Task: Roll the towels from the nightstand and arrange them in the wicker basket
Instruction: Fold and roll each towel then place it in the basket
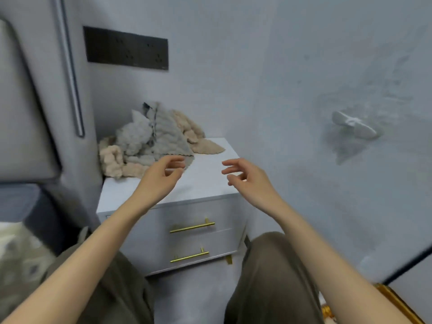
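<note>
While the crumpled grey and beige towels lie heaped at the back left of the white nightstand, the left hand hovers just beside the heap and the right hand over the right edge, both loosely curled, holding nothing.

My left hand and right hand hover side by side over the nightstand. The towels are heaped on its far left corner, below the wall socket panel, with the headboard at left.
</note>
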